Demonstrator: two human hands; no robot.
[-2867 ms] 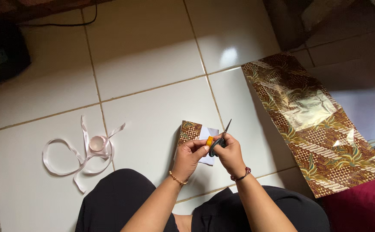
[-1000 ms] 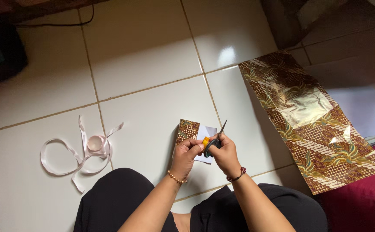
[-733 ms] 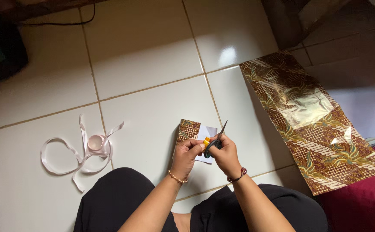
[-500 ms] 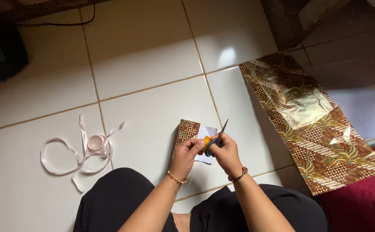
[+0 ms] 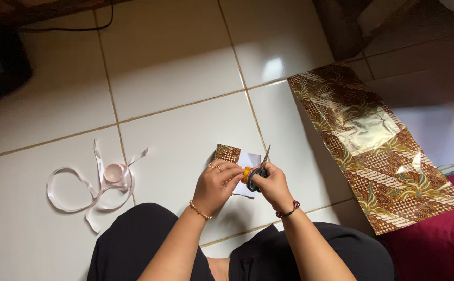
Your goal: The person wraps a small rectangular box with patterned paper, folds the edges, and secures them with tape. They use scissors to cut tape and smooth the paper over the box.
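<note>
Head view, looking down at a person seated on a white tile floor. Left hand, fingers curled together, pinches a small orange tape roll at its 3 o'clock side; right hand, closed around the dark handles of the scissors, meets the left hand at the roll; scissor blades point toward 12 o'clock, nearly shut, with the tip just above the hands. Directly under and beyond the hands, at 12 o'clock, lies a small packet in brown patterned paper, with a white flap showing at its 3 o'clock side; whether the hands touch the packet cannot be told. At 3 o'clock of the hands, well apart, a long sheet of shiny brown-and-gold patterned wrap lies flat on the floor, running from 12 o'clock down toward 4 o'clock; a dark red cloth touches its lower end. At 9 o'clock of the hands, well apart, a pale pink ribbon lies in loose loops around its small spool. Dark trousers fill the bottom edge; a bracelet sits on each wrist.
</note>
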